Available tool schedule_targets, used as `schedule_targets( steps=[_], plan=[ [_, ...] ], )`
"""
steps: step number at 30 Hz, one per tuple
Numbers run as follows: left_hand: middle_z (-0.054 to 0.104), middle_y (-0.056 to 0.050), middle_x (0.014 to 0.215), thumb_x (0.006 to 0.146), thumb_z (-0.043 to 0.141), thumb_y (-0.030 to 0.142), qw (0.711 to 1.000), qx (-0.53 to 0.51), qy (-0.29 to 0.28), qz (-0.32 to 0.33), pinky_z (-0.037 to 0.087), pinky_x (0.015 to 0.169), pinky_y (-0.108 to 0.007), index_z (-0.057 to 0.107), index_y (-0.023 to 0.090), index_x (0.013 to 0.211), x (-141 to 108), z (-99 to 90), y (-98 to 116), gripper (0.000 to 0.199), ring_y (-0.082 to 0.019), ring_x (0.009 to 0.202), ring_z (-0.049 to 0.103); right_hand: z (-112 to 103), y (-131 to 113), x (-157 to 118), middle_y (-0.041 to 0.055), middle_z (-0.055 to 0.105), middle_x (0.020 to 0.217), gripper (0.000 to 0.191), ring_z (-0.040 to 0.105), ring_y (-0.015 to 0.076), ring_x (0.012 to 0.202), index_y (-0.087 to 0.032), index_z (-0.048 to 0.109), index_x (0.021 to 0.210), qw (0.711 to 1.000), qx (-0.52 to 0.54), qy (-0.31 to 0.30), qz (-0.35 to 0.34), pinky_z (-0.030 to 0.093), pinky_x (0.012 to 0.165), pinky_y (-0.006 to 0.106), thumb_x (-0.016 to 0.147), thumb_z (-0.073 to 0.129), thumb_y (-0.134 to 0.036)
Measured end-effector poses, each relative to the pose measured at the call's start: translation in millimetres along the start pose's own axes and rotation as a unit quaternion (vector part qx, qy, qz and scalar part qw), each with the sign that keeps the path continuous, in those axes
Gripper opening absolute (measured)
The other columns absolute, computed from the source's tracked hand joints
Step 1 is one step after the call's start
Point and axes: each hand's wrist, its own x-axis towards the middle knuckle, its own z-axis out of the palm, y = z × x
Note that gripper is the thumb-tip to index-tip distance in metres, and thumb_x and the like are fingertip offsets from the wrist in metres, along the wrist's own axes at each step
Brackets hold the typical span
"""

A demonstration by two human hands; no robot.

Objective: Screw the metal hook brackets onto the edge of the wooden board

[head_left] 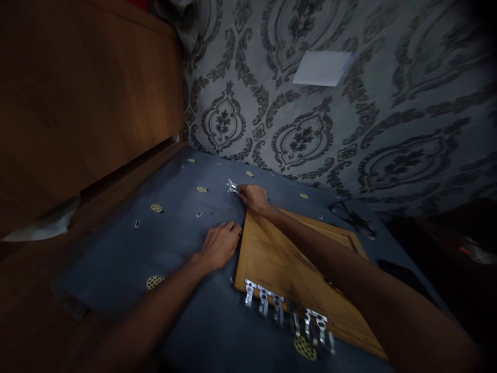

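Observation:
My right hand point(253, 198) reaches past the far left corner of a wooden board point(272, 248), its fingers pinched on a small silver metal piece point(232, 187) above the blue cloth. My left hand point(222, 243) rests on the cloth beside the board's left edge, fingers curled together; whether anything is under them is hidden. Several silver metal pieces point(264, 300) with holes stand in a row along the board's near edge, their narrow ends hanging over the cloth.
The blue cloth point(174, 238) has yellow prints. Wooden furniture point(89, 93) stands at the left, and a patterned wall point(260, 103) rises behind. Dark-framed glasses point(353, 217) and a dark flat object point(404, 277) lie right of the board.

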Motion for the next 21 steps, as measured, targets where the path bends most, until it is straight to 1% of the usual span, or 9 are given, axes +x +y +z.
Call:
schedule_targets(
  steps=[5,8,10,13,17,19,21],
  plan=[
    [0.071,-0.009,0.117,0.104,0.048,0.015,1.0,-0.014,0.015,0.002,0.058,0.091,-0.036,0.066,0.021,0.111,0.2,4.0,-1.9,0.021,-0.025,0.112,0.069,3.7,4.5,-2.9,0.0102,0.066,0.138,0.03,0.068,0.0219,0.115,-0.024,0.067,0.129,1.0,0.015,0.02,-0.017,0.06,0.099,0.043,0.103,0.063,-0.04],
    [0.072,-0.008,0.114,0.103,0.051,0.015,0.999,-0.03,0.034,0.001,0.058,0.09,-0.035,0.067,0.021,0.107,0.5,7.7,-3.0,0.018,-0.025,0.11,0.07,4.1,6.4,-9.7,0.0102,0.066,0.137,0.032,0.068,0.0227,0.116,-0.023,0.066,0.13,0.998,0.026,0.034,-0.035,0.06,0.098,0.044,0.102,0.065,-0.04],
    [0.073,-0.008,0.11,0.102,0.052,0.015,0.998,-0.046,0.053,-0.006,0.057,0.089,-0.035,0.067,0.022,0.105,0.8,9.8,-4.5,0.016,-0.025,0.105,0.071,2.9,8.1,-19.2,0.0104,0.066,0.136,0.037,0.068,0.0241,0.116,-0.021,0.064,0.132,0.997,0.033,0.043,-0.05,0.061,0.098,0.046,0.101,0.067,-0.04],
    [0.072,-0.009,0.111,0.104,0.05,0.019,0.992,-0.08,0.096,-0.031,0.057,0.087,-0.035,0.066,0.022,0.109,1.1,11.0,-8.8,0.016,-0.024,0.099,0.071,0.2,11.6,-41.4,0.0106,0.066,0.135,0.038,0.069,0.0241,0.115,-0.02,0.064,0.133,0.994,0.049,0.056,-0.076,0.061,0.097,0.047,0.101,0.067,-0.041],
    [0.068,-0.012,0.121,0.105,0.051,0.025,0.974,-0.145,0.164,-0.054,0.056,0.092,-0.04,0.059,0.02,0.128,2.1,11.7,-17.6,0.024,-0.027,0.108,0.069,-2.4,16.0,-82.2,0.0102,0.067,0.135,0.031,0.068,0.0221,0.113,-0.023,0.067,0.128,0.988,0.08,0.074,-0.111,0.061,0.097,0.044,0.103,0.064,-0.041],
    [0.068,-0.011,0.12,0.104,0.054,0.026,0.963,-0.185,0.187,-0.055,0.055,0.094,-0.04,0.056,0.021,0.132,3.2,13.6,-21.1,0.029,-0.027,0.107,0.068,-3.1,16.5,-104.2,0.0094,0.069,0.129,0.032,0.07,0.0217,0.109,-0.019,0.067,0.126,0.983,0.099,0.086,-0.127,0.062,0.095,0.044,0.102,0.066,-0.041],
    [0.069,-0.008,0.113,0.102,0.057,0.028,0.952,-0.231,0.196,-0.043,0.054,0.093,-0.038,0.057,0.022,0.131,4.6,16.3,-22.6,0.029,-0.025,0.102,0.067,-4.2,15.4,-125.7,0.007,0.072,0.116,0.027,0.071,0.0197,0.101,-0.017,0.069,0.117,0.978,0.117,0.099,-0.138,0.061,0.092,0.042,0.102,0.066,-0.039]
  ],
)
